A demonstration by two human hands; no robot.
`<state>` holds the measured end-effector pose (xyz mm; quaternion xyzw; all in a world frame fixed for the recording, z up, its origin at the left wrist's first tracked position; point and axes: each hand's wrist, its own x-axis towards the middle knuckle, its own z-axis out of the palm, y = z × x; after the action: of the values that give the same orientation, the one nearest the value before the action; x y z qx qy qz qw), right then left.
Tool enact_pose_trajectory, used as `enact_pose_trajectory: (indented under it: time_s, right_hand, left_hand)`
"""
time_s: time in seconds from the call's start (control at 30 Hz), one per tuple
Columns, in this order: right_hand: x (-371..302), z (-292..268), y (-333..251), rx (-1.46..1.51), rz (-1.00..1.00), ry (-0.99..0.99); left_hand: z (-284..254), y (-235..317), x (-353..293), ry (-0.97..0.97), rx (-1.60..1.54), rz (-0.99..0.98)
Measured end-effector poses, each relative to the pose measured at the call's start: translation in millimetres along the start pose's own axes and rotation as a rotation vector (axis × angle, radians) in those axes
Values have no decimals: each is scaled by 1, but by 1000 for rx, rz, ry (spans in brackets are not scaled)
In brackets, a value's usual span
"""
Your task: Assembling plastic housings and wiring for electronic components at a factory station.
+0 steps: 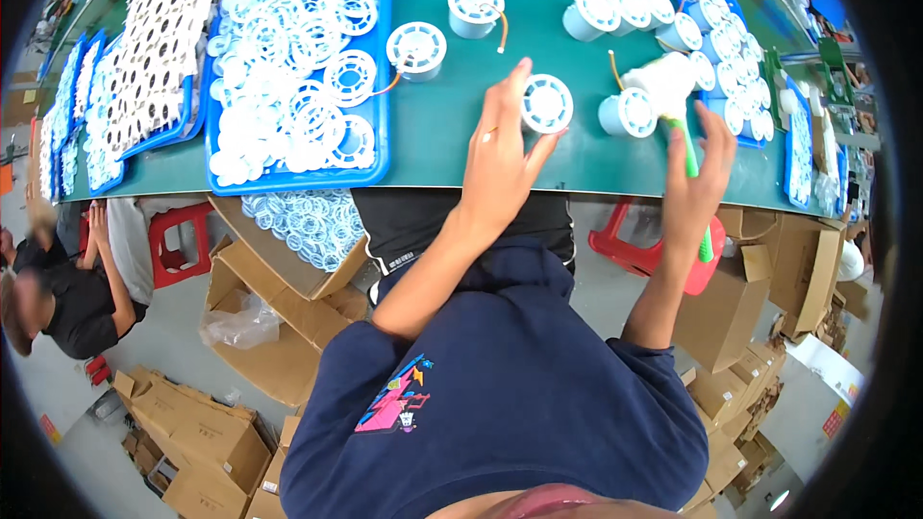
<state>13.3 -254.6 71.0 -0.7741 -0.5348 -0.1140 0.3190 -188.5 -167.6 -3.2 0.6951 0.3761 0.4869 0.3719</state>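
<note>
My left hand (500,159) is closed around a small white cylindrical housing (547,104) with a slotted ring on its top, at the table's near edge. My right hand (694,178) grips a green-handled tool (691,149), its handle running between thumb and fingers and out below the palm. The tool's upper end meets a white lump (663,80) whose nature I cannot make out. Beside that lump is another white housing (629,113) with a thin wire. Two more housings, one nearer (416,50) and one farther (475,8), stand to the left, both with orange-brown wires.
A blue tray (383,86) heaped with white slotted rings lies at left, beside stacked white perforated sheets (163,38). Several housings fill a blue tray (760,142) at right. Under the table are a red stool (625,240) and cardboard boxes (716,312). Another person (77,298) sits far left.
</note>
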Motion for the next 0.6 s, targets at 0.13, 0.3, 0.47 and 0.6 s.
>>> enact_pose_trajectory:
  time_s: [0.13,0.3,0.47,0.6]
  right_hand:
    - [-29,9,90,-351,21,-218]
    - [-33,-12,79,-163,205,-186]
    - [-64,-59,45,174,-44,-247]
    - [-43,-52,-12,61,21,-652]
  left_hand:
    - [13,-6,-3,-56,95,14]
    - [14,-8,-7,-13,196,31]
    - [13,-6,-5,33,289,69]
    - [13,-12,-6,1,306,78]
